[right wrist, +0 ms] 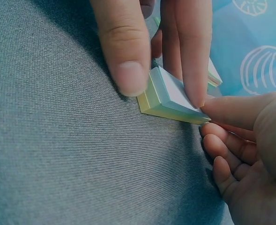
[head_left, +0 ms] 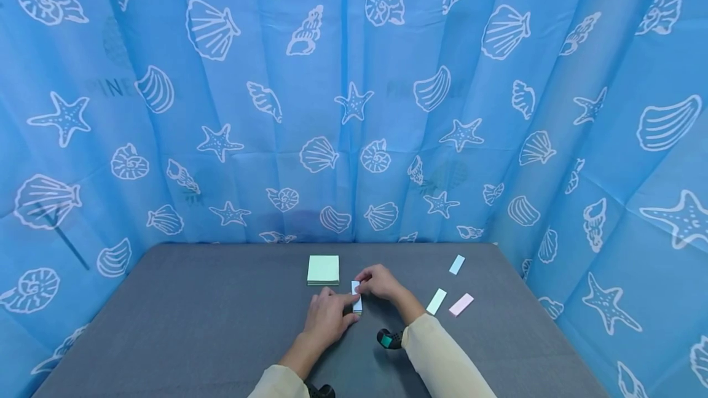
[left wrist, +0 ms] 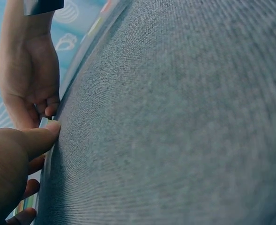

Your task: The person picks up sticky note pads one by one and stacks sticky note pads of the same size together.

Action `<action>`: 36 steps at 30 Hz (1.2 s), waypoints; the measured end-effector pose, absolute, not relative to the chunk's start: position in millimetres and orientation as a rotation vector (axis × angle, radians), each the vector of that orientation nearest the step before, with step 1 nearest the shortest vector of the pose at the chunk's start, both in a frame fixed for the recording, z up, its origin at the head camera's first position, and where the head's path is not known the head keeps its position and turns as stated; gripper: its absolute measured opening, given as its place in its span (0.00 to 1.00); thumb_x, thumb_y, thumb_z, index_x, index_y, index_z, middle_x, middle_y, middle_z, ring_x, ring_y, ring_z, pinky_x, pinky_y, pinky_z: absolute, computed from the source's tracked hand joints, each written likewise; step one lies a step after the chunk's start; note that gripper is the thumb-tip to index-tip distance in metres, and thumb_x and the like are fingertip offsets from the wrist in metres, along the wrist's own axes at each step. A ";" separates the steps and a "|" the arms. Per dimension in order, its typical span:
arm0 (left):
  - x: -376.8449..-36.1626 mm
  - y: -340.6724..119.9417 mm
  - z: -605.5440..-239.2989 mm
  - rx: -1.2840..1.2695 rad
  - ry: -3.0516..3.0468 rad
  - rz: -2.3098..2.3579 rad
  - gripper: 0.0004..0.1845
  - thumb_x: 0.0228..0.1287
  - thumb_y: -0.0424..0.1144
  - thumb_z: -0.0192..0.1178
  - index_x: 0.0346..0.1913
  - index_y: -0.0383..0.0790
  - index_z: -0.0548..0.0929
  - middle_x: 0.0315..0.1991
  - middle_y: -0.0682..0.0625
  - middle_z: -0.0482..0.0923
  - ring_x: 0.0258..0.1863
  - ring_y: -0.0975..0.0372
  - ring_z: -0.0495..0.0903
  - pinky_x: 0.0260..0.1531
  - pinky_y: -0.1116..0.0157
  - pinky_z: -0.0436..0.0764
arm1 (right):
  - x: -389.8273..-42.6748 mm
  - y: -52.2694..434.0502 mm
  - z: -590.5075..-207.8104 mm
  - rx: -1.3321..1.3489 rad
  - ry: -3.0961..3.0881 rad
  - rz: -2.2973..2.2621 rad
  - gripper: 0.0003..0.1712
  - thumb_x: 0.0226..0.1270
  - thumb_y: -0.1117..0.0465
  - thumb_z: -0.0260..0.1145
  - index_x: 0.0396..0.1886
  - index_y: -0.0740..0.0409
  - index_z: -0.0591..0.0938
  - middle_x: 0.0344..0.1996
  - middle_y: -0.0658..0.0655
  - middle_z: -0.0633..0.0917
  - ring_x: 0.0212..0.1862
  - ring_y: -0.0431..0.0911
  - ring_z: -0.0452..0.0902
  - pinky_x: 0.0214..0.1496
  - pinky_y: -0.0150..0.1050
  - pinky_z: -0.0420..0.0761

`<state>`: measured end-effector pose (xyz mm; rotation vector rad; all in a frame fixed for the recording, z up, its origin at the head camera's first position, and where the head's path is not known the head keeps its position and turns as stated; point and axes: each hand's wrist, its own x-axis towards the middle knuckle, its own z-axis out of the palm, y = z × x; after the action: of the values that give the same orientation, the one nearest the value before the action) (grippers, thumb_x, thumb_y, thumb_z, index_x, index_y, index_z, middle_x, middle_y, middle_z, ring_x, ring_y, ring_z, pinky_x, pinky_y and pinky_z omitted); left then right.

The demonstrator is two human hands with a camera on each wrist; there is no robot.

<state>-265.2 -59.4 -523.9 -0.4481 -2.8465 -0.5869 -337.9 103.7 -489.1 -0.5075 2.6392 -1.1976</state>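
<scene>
A narrow pad of pale blue-topped sticky notes [head_left: 356, 305], with greenish-yellow layers beneath, lies on the table between both hands. My left hand [head_left: 327, 315] holds it, the thumb at the near end and the index finger on the top sheet. From the right, my right hand [head_left: 380, 281] pinches at the pad's far end, with its other fingers curled beneath the index finger in the right wrist view. The far corner of the sticky note pad [right wrist: 175, 93] is partly hidden behind those fingertips.
A square stack of pale green notes [head_left: 323, 269] stands behind the left hand. Three loose strips lie to the right: light blue [head_left: 456, 264], pale green [head_left: 436, 301] and pink [head_left: 461, 304]. A blue shell-print curtain [head_left: 354, 189] hangs behind the grey table [head_left: 193, 324].
</scene>
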 end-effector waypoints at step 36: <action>-265.5 -55.0 -523.3 -0.407 -2.839 -0.541 0.19 0.56 0.52 0.70 0.52 0.60 0.86 0.40 0.57 0.84 0.35 0.61 0.69 0.33 0.61 0.65 | -335.6 107.3 -492.6 -0.524 2.630 -1.253 0.08 0.66 0.66 0.65 0.41 0.65 0.86 0.32 0.53 0.84 0.31 0.42 0.75 0.34 0.37 0.76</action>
<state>-265.5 -55.0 -523.3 -0.4075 -2.8394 -0.5414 -335.6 107.3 -492.6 -0.5242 2.6298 -1.2525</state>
